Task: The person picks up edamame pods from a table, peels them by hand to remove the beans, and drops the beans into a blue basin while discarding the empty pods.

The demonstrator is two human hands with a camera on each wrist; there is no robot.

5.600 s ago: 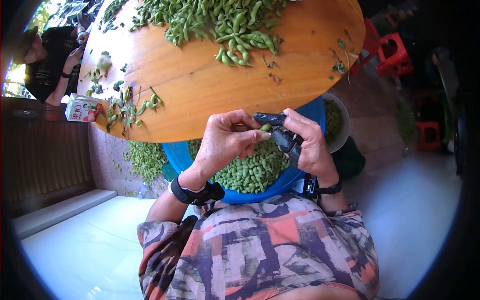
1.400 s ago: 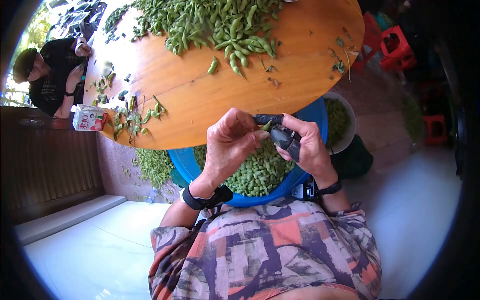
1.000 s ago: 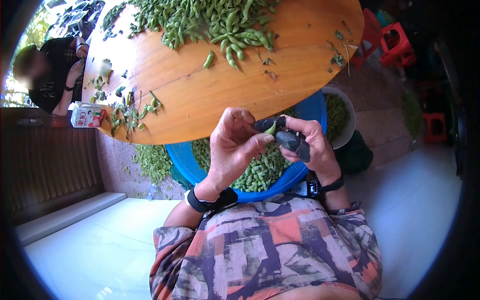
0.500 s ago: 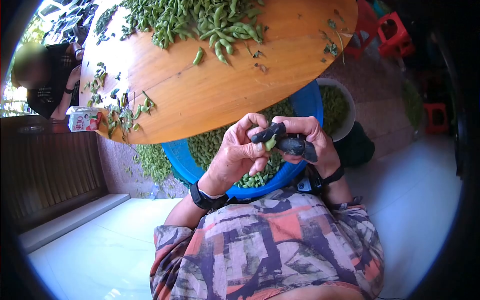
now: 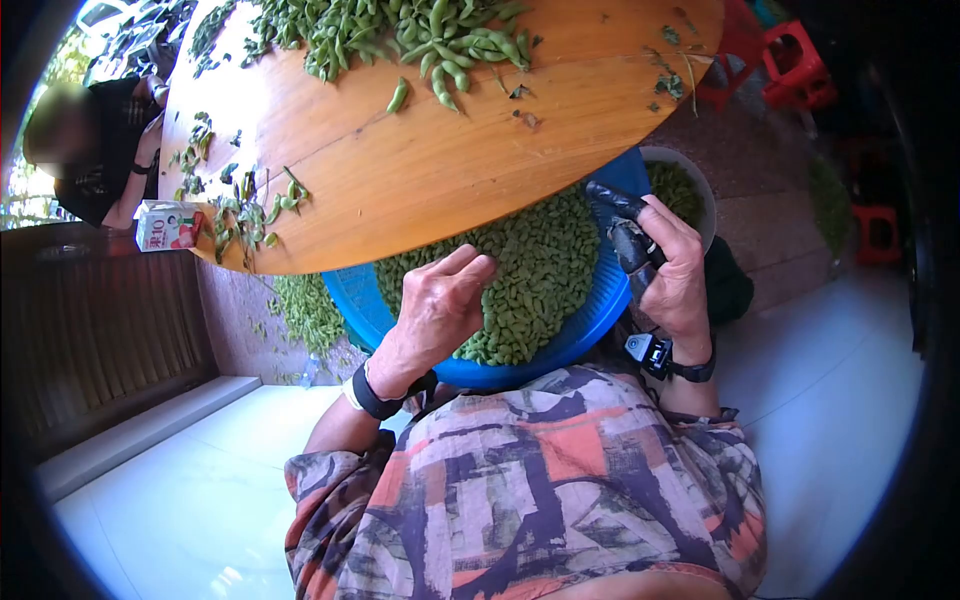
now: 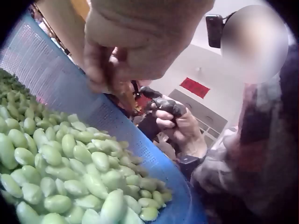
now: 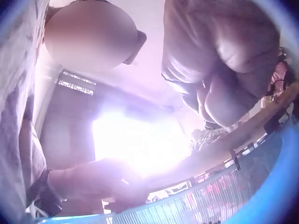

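My left hand [image 5: 440,310] hangs over the blue basket [image 5: 345,310], which is full of shelled green soybeans [image 5: 540,270]. Its fingers bend inward in the head view, and I cannot tell whether something sits between them. In the left wrist view this hand [image 6: 135,42] appears close above the basket's side. My right hand [image 5: 675,265] is raised over the basket's right rim, apart from the left one. Black coverings wrap its thumb and index finger, which stand apart with no pod visible between them.
A wooden table [image 5: 420,190] overhangs the basket and bears a heap of soybean pods [image 5: 380,30], leafy scraps [image 5: 240,225] and a drink carton [image 5: 168,226]. A pale tub of pods [image 5: 680,190] stands right; pod shells [image 5: 310,310] lie on the floor left. A person [image 5: 110,150] sits far left.
Both hands held a green pod together half a second ago. Now they have parted: the left moved down and left over the beans, the right moved right and up. The pod is out of sight.
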